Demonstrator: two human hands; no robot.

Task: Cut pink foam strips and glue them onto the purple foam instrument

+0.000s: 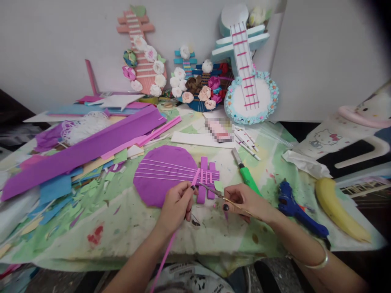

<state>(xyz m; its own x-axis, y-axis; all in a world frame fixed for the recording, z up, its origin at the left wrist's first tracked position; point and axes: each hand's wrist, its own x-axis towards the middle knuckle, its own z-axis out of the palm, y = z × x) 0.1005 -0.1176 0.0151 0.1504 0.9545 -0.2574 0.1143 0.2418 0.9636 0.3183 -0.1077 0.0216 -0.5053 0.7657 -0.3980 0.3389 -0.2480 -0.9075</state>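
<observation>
A purple foam pipa-shaped craft piece lies flat on the table, with white strings along its body and pink strips across its neck. My left hand pinches a long, narrow pink strip at the neck; its tail hangs down over the table's front edge. In my right hand are slim scissors with gold handles, their tips pointing left to the neck beside the strip. The fingers partly hide the handles. A small pale green piece rests at the neck's end.
Right of the hands lie a green utility knife, a blue glue gun and a banana. A tumbler stands behind them. Purple foam and paper scraps cover the left. Decorated instruments lean on the back wall.
</observation>
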